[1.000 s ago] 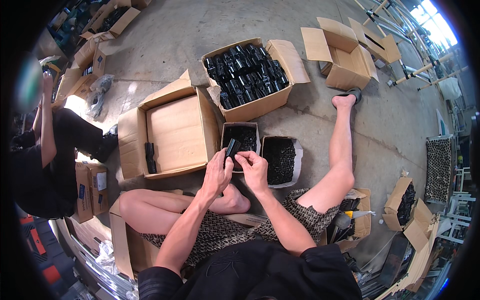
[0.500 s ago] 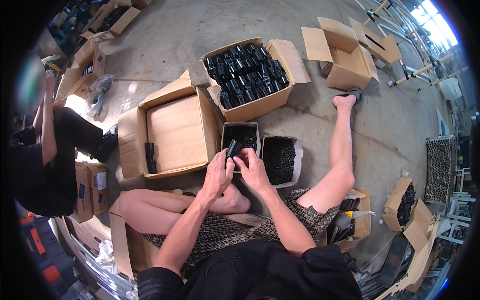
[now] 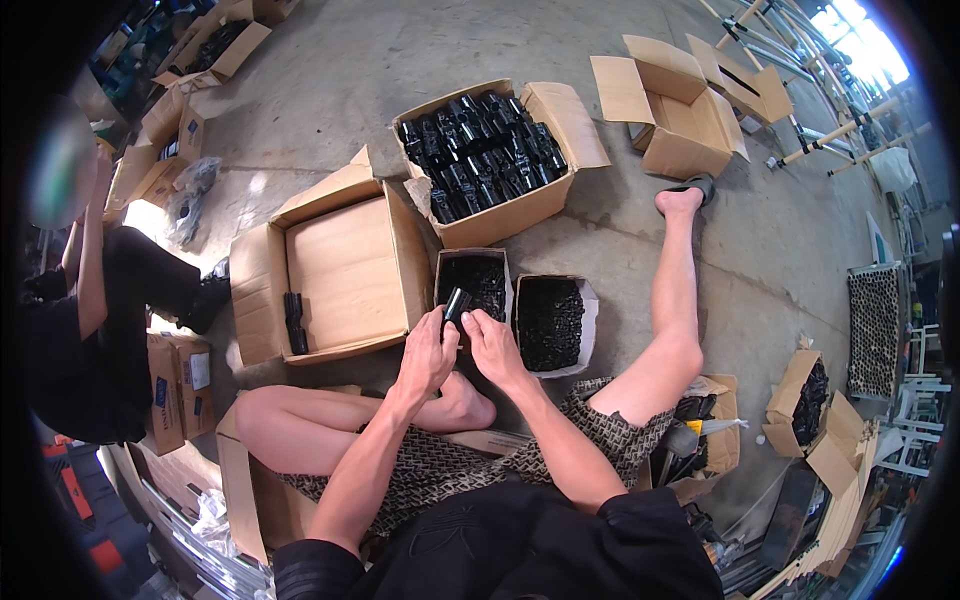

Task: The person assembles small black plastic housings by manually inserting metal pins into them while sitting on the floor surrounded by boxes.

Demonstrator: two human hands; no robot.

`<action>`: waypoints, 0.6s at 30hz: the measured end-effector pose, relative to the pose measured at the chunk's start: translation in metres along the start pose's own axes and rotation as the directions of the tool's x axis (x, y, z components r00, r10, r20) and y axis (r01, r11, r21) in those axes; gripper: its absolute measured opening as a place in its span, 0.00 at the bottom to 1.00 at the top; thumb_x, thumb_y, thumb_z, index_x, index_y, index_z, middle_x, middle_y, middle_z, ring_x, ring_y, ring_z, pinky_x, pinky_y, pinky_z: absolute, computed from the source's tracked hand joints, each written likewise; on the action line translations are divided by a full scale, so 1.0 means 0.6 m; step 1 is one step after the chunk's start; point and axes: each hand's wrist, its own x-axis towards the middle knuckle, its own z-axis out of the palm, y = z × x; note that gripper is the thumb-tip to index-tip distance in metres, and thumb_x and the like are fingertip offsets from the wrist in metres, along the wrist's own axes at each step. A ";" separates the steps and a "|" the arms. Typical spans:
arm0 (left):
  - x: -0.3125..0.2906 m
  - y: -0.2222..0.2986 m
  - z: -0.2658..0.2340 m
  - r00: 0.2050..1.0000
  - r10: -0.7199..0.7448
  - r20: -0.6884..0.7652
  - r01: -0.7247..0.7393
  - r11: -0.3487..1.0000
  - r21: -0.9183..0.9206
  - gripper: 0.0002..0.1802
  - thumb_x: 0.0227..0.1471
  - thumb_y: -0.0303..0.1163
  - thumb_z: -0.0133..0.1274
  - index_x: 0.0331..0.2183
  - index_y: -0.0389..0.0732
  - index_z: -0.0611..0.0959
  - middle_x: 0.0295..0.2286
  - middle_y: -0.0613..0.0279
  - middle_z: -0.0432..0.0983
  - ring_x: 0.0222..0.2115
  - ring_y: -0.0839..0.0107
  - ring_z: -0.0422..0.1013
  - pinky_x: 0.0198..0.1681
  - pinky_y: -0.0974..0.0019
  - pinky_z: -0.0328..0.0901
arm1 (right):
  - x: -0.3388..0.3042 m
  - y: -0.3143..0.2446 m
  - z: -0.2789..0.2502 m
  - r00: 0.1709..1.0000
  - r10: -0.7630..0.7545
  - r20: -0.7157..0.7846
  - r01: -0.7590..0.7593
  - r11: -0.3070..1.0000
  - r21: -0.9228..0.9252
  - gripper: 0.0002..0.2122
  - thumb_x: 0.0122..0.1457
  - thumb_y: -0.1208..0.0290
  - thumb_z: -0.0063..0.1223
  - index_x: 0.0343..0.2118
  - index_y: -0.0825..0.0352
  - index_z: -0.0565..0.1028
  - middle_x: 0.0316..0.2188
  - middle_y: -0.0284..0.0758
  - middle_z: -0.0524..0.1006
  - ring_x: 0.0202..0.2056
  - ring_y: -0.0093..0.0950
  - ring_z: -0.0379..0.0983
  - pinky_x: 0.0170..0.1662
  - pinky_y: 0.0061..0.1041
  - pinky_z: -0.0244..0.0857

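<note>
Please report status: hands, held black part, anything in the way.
Left hand gripping black part. Right hand touching it. Small open boxes just beyond; nothing visibly blocking hands.

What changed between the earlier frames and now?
The right hand moved slightly left, its fingers shifting by the black tubular part, which turned a little; the left hand still grips it. The view shifted too. Nothing was let go; the lone part in the open carton stayed put.

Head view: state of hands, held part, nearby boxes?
Black part: held
Left hand: gripping it
Right hand: at it, grip unclear
Large left box: open, one dark part inside
Middle box: open, packed with dark parts
Left small box: open
Right small box: open
Upper right box: open
</note>
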 end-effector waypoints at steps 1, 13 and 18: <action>-0.001 0.004 -0.002 1.000 0.005 0.002 -0.005 1.000 -0.001 0.18 0.59 0.31 0.44 0.47 0.29 0.74 0.38 0.33 0.74 0.41 0.39 0.71 0.45 0.47 0.66 | -0.002 -0.001 0.001 0.999 -0.019 -0.035 0.022 0.997 0.076 0.10 0.65 0.68 0.51 0.37 0.72 0.70 0.28 0.48 0.78 0.31 0.44 0.77 0.34 0.38 0.69; 0.003 0.003 -0.012 0.998 -0.034 0.055 0.036 0.999 -0.036 0.16 0.58 0.31 0.43 0.42 0.29 0.76 0.34 0.33 0.75 0.39 0.39 0.71 0.43 0.47 0.65 | -0.003 -0.004 0.017 0.983 -0.096 -0.155 0.130 0.964 0.232 0.11 0.67 0.68 0.47 0.34 0.72 0.70 0.25 0.47 0.77 0.28 0.40 0.77 0.30 0.36 0.68; 0.007 0.022 -0.034 0.950 -0.251 0.185 0.276 0.953 -0.125 0.21 0.54 0.30 0.48 0.48 0.27 0.73 0.37 0.29 0.74 0.43 0.42 0.73 0.46 0.50 0.66 | 0.020 0.019 0.026 0.999 -0.043 -0.026 0.047 0.986 0.163 0.18 0.69 0.60 0.42 0.29 0.71 0.71 0.22 0.54 0.74 0.30 0.54 0.73 0.30 0.46 0.63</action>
